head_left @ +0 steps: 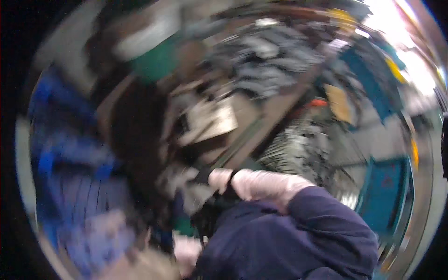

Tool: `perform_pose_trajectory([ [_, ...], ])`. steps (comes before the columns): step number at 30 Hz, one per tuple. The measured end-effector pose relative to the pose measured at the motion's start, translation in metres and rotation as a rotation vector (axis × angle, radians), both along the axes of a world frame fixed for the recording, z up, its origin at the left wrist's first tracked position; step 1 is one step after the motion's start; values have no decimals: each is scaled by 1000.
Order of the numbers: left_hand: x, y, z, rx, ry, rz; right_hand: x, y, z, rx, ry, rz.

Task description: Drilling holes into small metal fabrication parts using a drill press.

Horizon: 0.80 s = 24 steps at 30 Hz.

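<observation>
Motion blur smears the whole head view. My right forearm, pale pink with a dark band near the wrist, reaches left across the middle. At its end my right hand [201, 176] is a dark smear beside a pale grey shape [193, 198], whose kind I cannot make out. Lower down, a pale part of my left arm shows near the bottom edge. The left hand [185, 226] blends into dark and green patches, its fingers lost in the blur. Whether either hand holds anything cannot be seen. Beyond my right hand a cream-coloured flat piece [212, 122] lies on a brown surface.
A heap of grey pieces [270, 58] covers the bench farther off. Ridged, pale metallic-looking parts [298, 149] are piled right of centre. Blue racks or crates [79, 186] stand at left, a teal bin [385, 196] at right, and a green container [156, 60] at far left.
</observation>
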<state>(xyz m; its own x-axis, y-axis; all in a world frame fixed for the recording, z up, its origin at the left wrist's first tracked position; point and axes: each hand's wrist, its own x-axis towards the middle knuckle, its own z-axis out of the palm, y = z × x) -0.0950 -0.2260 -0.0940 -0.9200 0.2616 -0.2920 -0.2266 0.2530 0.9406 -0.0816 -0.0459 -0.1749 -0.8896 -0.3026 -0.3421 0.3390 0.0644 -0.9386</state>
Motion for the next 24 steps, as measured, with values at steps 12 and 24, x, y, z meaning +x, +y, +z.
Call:
perform_pose_trajectory([
  [12,87,177,38,93,-17,-581,175,113,172,-69,114,-490],
  [24,243,284,46,143,-42,-1124,518,200,132,-176,331,-1413],
])
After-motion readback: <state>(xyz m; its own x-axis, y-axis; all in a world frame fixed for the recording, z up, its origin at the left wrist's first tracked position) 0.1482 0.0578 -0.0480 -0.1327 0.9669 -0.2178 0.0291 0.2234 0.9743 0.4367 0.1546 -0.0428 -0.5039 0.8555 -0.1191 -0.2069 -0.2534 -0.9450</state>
